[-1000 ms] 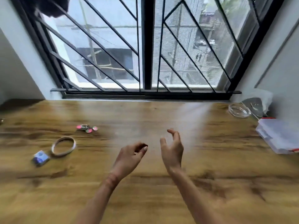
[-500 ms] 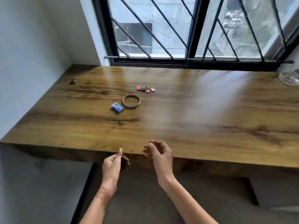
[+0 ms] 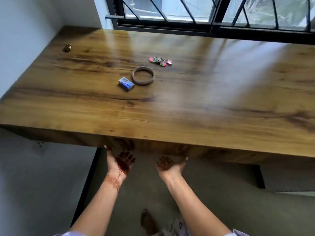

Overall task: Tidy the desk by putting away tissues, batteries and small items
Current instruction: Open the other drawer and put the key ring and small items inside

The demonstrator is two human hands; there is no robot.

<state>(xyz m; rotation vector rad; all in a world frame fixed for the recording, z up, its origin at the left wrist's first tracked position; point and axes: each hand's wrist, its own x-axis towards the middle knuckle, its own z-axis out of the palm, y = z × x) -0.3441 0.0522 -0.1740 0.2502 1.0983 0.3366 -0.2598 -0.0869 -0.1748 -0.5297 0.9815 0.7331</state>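
Palms up, left hand (image 3: pixel 121 161) and right hand (image 3: pixel 168 165) are held against the desk (image 3: pixel 187 116) front edge; fingers are hidden beneath it, so their grip cannot be told.

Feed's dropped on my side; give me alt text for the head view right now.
The left hand and right hand reach palm-up under the near edge of the wooden desk, fingertips hidden. On top lie a small blue box beside a brown ring, a key bunch behind them, and a small brass object far left.
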